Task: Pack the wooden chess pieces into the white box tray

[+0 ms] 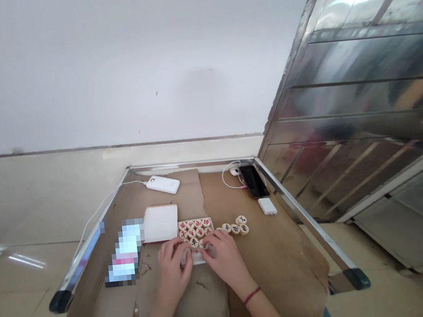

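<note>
A metal-framed table [299, 211] is covered with sheets of brown cardboard [284, 256]. From its left edge a white cable [100, 207] runs up to a white power bank [163, 184] lying near the far left corner. Closer in along the left side is a blurred-out item [125, 251], and just to its right a flat white lid [161, 223] lies on the cardboard. The left hand [174, 265] rests palm down near the middle of the near edge, its fingers curled over the near left part of a shallow white box [198, 260]. The box lies about mid-table, touching the right edge of the lid. Whether these fingers pinch anything cannot be told, since the fingertips are hidden. The far half of the box holds rows of round wooden xiangqi pieces [194, 225], marked in red and black, lying flat side by side. The right hand [224, 257] lies just beside the left hand, fingers bent down onto the near right corner of the box. Its grip is hidden too, so whether it holds a piece cannot be told. A red string bracelet [251, 295] circles that wrist. Just right of the box, a few loose pieces [236, 226] lie in a short curved row on the cardboard. Farther right, a white charger plug [267, 206] lies near the right edge, and a dark phone [253, 181] lies in the far right corner.
</note>
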`<state>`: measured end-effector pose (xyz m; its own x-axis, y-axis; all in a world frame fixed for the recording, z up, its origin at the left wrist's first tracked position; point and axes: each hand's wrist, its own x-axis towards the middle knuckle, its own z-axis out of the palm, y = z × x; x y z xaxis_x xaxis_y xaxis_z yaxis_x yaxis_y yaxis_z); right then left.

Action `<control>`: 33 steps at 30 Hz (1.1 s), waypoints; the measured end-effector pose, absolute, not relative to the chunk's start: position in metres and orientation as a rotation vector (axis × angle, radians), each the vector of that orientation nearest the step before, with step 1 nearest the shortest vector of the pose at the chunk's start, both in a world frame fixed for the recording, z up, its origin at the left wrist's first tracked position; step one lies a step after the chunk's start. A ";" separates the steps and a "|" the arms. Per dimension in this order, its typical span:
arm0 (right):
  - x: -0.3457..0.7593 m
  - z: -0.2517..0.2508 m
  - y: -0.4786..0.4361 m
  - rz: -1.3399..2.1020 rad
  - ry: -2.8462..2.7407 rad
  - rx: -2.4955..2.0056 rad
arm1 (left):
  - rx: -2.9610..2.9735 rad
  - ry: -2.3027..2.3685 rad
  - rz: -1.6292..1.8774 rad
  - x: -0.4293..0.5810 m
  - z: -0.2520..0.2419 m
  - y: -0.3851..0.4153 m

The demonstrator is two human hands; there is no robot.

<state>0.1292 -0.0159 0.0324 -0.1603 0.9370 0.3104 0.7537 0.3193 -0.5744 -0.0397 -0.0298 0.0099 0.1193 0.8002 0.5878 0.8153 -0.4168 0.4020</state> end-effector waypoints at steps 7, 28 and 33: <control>0.131 0.044 -0.011 0.445 -2.111 -1.625 | -2.344 -1.691 -1.275 -0.041 0.009 -0.030; 0.214 0.040 0.049 0.219 -1.729 -2.178 | -2.365 -1.763 -1.414 -0.042 0.009 -0.029; 0.223 0.028 0.070 0.432 -1.784 -2.336 | -2.380 -1.762 -1.431 -0.043 0.008 -0.029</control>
